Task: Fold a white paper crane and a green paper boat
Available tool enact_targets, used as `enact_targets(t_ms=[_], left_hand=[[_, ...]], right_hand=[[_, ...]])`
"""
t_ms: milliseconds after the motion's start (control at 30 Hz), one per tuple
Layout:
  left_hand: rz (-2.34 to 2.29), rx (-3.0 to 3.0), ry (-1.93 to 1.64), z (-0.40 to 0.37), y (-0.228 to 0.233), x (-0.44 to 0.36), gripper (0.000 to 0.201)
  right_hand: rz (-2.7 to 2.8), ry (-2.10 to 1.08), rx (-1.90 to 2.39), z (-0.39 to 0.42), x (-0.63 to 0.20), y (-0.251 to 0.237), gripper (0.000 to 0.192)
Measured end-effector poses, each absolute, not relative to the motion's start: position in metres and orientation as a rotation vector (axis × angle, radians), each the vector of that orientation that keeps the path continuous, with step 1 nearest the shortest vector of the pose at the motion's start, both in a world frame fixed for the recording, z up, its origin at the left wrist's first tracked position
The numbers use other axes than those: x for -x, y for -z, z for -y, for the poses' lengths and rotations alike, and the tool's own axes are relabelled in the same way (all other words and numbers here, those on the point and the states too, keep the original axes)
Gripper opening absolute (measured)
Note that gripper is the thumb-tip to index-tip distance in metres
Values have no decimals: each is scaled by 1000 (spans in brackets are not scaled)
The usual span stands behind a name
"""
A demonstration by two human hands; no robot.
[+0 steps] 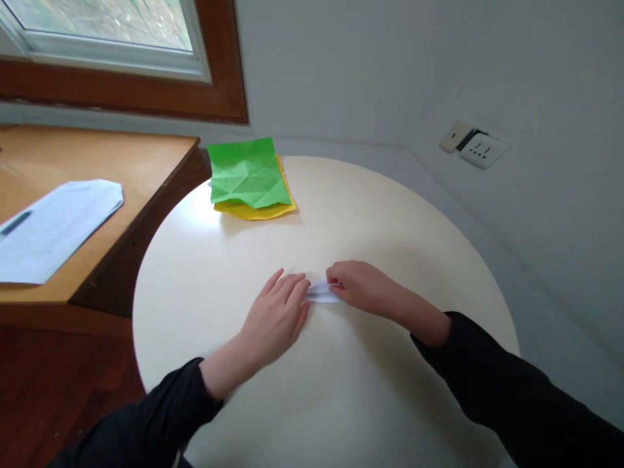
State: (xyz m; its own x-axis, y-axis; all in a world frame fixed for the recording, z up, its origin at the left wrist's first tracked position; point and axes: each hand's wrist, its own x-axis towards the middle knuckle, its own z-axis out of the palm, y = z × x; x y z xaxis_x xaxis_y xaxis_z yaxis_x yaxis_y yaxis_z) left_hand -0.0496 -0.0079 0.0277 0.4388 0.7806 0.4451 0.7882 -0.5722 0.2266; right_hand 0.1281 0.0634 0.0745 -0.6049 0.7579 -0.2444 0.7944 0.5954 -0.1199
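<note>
A small folded white paper [322, 291] lies on the round table, its middle showing between my two hands. My left hand [283, 305] holds its left end against the tabletop, fingers stretched over the far side and the thumb at the near side. Fingers and thumb of my right hand [363, 286] are curled in a pinch on the paper's right end. Both ends of the paper are hidden under the fingers, so its full shape cannot be made out.
Creased green paper [248, 172] sits on yellow paper [258, 211] at the far left of the round white table [195, 273]. On the left, a wooden desk [160, 153] bears a stack of white sheets [73, 221] and a dark pen [15, 223]. Walls and a window [112, 26] border the back.
</note>
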Motion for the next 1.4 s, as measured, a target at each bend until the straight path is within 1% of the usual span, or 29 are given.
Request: enact_targets(t_ms=[100, 200, 300, 400, 500, 600, 733, 1000, 1100, 1233, 1400], left_hand=[[1389, 2635, 844, 9, -30, 52, 28], [1335, 2702, 750, 13, -30, 51, 30], [1241, 2790, 634, 17, -27, 50, 29], [1167, 2900, 547, 20, -24, 50, 26], [1212, 2964, 499, 22, -23, 49, 24], [1266, 2982, 516, 21, -22, 48, 26], [1380, 2996, 615, 19, -19, 48, 26], [1934, 2874, 895, 4, -22, 39, 20], [2117, 2824, 870, -1, -21, 33, 24], [2205, 2800, 851, -4, -17, 27, 15], [2286, 2710, 833, -4, -16, 20, 17]], right_hand=[[-2864, 293, -1318, -41, -139, -55, 17], [-3060, 312, -1313, -21, -149, -32, 19], [-3295, 422, -1241, -9, -154, -13, 22], [-3509, 554, -1171, -5, -156, 1, 19], [-3610, 565, -1100, -6, -158, 6, 16], [-3606, 451, -1167, -8, -166, 7, 15], [-3534, 360, -1424, -11, -178, 9, 11], [-3384, 588, -1647, -16, -184, 8, 10], [-3331, 629, -1717, -18, -184, 8, 10], [-3254, 673, -1783, -21, -182, 7, 8], [-3162, 723, -1832, -24, -178, 0, 7]])
